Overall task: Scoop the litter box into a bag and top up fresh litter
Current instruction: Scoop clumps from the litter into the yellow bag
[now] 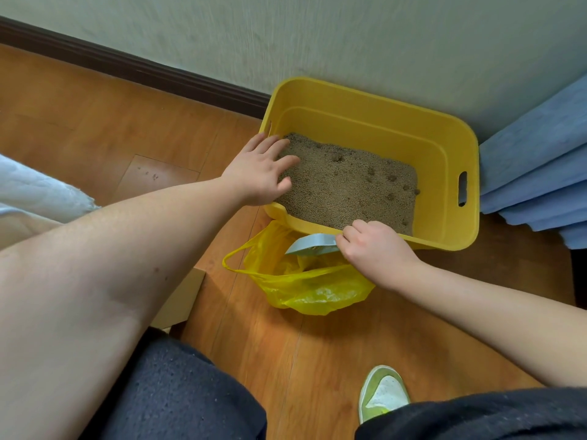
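The left hand (259, 169) is resting spread on the rim of the yellow plastic litter box (451, 198), likely steadying it. The right hand (373, 249) is gripping a pale blue plastic scoop (313, 244), tipping it over the open yellow plastic bag (311, 290) just beside the box, so waste can drop in.

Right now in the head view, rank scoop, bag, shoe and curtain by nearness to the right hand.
1. Scoop: gripped by the right hand, sticking out to its left.
2. Bag: on the floor just under and left of the hand.
3. Shoe and curtain: both well away, shoe below, curtain upper right; too close to call.
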Motion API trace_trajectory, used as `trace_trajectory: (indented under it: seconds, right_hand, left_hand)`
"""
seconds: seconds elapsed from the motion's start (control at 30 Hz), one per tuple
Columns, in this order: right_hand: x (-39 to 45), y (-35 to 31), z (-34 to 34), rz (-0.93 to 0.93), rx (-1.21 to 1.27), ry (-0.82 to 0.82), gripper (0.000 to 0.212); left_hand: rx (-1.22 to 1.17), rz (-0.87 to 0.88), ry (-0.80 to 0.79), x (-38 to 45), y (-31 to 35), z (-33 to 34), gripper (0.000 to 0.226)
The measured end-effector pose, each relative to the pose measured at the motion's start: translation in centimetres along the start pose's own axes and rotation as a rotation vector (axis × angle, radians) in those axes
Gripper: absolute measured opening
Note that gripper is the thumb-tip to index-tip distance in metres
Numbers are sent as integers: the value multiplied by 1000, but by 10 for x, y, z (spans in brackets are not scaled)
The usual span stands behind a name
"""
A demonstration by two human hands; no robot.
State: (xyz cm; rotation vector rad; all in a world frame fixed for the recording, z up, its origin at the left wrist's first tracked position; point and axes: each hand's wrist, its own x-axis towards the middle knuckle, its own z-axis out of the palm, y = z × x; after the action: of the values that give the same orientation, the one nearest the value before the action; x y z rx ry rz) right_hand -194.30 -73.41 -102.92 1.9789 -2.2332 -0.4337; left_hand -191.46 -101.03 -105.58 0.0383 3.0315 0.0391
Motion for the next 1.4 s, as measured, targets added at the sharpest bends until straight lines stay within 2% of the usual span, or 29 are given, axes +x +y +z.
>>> trace_trajectory:
  seconds: [0.23,0.4,0.57,0.67,0.8,0.87,0.93,1.3,1.4]
  right_hand:
    - [-2,17,-15,132,140,-136,13]
    - [6,50,-33,413,325,-253,23]
    - [2,83,-37,705,738,-355,21]
    - [-10,108,-26,813,787,-414,20]
    - [-31,136,2,1097,858,-523,7]
    - [-39,146,13,1191,823,-614,9]
    - [-44,154,22,1230,798,-658,15]
    - [-38,146,58,1311,987,-644,15]
    - [-31,145,65,1394,1006,-722,13]
  left_hand:
    - [0,-6,-4,-1,1,-2,66]
    - [11,-5,-14,1,1,-2,68]
    - [21,7,-24,1,0,-3,65]
    - [25,6,-22,1,1,-3,66]
    - [47,28,-17,2,1,-3,72]
    - [53,50,-20,3,2,-3,75]
    - [48,50,-27,3,2,-3,76]
    - [50,73,-2,3,0,2,71]
    - [65,79,-6,3,-2,3,71]
